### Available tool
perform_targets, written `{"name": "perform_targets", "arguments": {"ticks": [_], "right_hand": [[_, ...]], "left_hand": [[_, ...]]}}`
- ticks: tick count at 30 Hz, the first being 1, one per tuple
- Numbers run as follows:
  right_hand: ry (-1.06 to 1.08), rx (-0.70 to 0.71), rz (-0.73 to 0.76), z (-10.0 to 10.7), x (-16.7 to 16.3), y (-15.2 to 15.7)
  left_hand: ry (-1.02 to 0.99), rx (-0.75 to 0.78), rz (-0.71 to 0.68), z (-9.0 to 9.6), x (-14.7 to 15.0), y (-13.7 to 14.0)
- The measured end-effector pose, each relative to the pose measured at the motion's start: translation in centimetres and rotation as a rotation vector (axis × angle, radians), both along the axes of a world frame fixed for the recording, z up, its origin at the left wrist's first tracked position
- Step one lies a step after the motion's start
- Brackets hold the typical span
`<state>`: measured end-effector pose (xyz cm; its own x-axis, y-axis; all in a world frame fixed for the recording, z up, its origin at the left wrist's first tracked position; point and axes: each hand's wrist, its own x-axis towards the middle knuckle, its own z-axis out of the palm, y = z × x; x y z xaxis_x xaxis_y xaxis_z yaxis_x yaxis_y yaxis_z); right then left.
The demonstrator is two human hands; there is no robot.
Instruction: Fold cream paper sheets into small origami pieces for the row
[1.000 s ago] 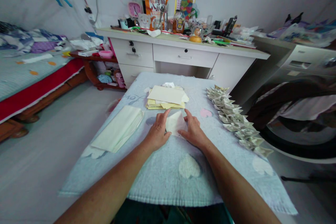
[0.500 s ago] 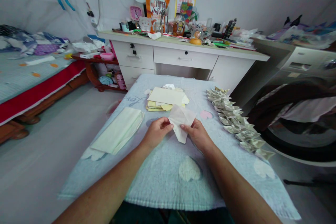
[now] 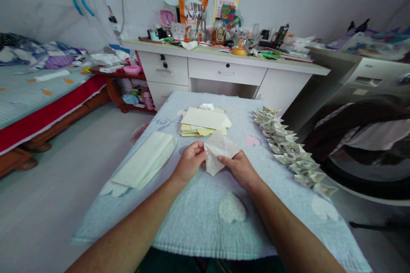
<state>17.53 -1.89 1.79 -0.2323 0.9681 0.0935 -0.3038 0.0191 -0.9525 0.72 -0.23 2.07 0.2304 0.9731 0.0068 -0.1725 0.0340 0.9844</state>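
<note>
A partly folded sheet of white paper (image 3: 219, 146) is held above the cloth-covered table, its outline angular with a point toward me. My left hand (image 3: 191, 160) pinches its left edge between thumb and fingers. On the other side my right hand (image 3: 238, 165) grips it, thumb lying on the front face and fingers behind, out of sight. Just beyond the paper lies a stack of cream and yellow paper (image 3: 205, 118). To the left rests a pile of larger pale folded sheets (image 3: 144, 160). Along the right side run rows of folded paper pieces (image 3: 288, 147) with pointed tips.
A light blue cloth with heart shapes (image 3: 198, 217) covers the table. Behind it stands a white desk (image 3: 224, 70) crowded with jars, a snack bag and a pink clock. A bed (image 3: 48, 89) is at left, a washing machine (image 3: 368, 76) at right.
The paper has turned between my hands, its lower point shifting left. Both hands still hold it, and my right thumb sits slightly lower on its face.
</note>
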Motion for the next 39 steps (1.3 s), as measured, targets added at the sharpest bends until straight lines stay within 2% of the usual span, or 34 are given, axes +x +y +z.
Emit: {"name": "perform_targets", "arguments": {"ticks": [7, 11, 14, 19, 24, 28, 39], "right_hand": [[-0.097, -0.076, -0.056, 0.2, 1.3, 0.3], [-0.162, -0.056, -0.179, 0.9, 2.7, 0.9], [-0.306, -0.04, -0.217, 0.5, 3.1, 1.2], [-0.767, 0.147, -0.284, -0.9, 2.5, 1.4], [-1.016, 0.322, -0.309, -0.8, 1.8, 1.0], [-1.131, 0.433, -0.276, -0.4, 1.6, 0.6], [-1.216, 0.632, -0.061, -0.1, 1.6, 0.1]], "left_hand": [[-0.019, 0.043, 0.046, -0.6, -0.2, 0.3], [0.159, 0.115, -0.009, -1.0, -0.5, 0.4], [0.357, 0.198, -0.041, -1.1, -0.5, 0.2], [0.709, 0.399, -0.049, -1.2, -0.4, 0.0], [0.938, 0.594, -0.062, -1.5, -0.5, 0.0], [1.016, 0.663, -0.043, -1.8, -0.6, 0.2], [1.039, 0.672, -0.063, -1.8, -0.7, 0.3]]}}
